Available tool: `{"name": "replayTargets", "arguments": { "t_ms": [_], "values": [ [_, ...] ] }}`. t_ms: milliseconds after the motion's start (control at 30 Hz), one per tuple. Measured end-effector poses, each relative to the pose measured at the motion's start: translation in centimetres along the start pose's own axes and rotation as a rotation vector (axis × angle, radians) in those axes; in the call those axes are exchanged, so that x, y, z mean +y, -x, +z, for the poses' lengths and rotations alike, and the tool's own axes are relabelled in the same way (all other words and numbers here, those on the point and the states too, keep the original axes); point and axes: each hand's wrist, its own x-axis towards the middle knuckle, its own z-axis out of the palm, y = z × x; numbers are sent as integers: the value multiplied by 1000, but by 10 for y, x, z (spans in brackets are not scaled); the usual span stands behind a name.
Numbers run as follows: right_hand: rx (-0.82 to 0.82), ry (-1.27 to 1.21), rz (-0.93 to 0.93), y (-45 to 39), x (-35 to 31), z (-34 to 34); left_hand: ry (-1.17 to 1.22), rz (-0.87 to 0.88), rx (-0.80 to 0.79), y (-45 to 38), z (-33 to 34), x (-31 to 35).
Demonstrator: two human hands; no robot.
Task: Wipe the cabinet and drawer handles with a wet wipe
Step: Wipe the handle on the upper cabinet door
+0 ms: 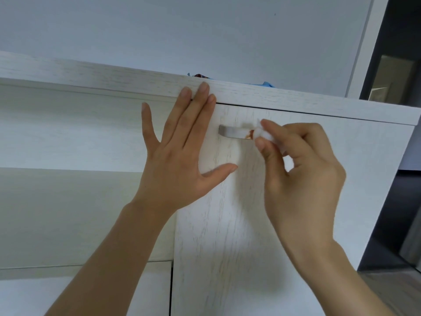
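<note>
left hand (180, 153): flat and open on the door, fingers spread, fingertips up at the top edge, thumb stretched toward the handle. it looks to be steadying the door.
right hand (303, 169): curled in, thumb and forefinger pinching the wet wipe (262, 133) right at the handle's right end.
wet wipe: a small white wad, touching the handle; most of it is buried in the fingers, so how it's folded i can't tell.
handle (234, 132): a metal bar high on the cabinet door (227, 224), with a reddish-brown smear just beside the wipe.
step: mid-wipe on this door handle, by my reading, working at that smear.
next move: probably a firm rub over the smear, then a pass leftward along the bar, left hand bracing.
shelf (79, 101): open white shelving left of the door.
cabinet top (114, 74): something blue and patterned peeks over the edge; too little shows to name it.
hidden: the handle's right end sits behind the wipe and fingers; no drawer handles in view.
</note>
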Motion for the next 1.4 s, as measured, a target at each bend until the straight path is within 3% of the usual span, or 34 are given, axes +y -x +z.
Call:
{"name": "replayTargets", "arguments": {
  "t_ms": [300, 467, 633, 1000, 1133, 1267, 1400],
  "values": [
    [-37, -21, 34, 1, 0, -4, 7, 17, -47, 5, -3, -3],
    [-11, -171, 198, -2, 1, -6, 25, 16, -66, 12, -2, -7],
    [-5, -50, 44, 2, -8, 5, 22, 19, -57, 12, 0, -7],
    [6, -19, 62, 3, -5, 0, 46, 13, -72, 12, -2, -6],
    [94, -106, 157, 0, -2, -5, 63, 5, -88, 12, -2, -7],
    [29, -67, 70, 5, -12, 8, 65, 9, -78, 12, -2, -7],
    [62, -55, 51, 6, -13, 14, 65, 13, -71, 12, -1, -8]
  ]
}}
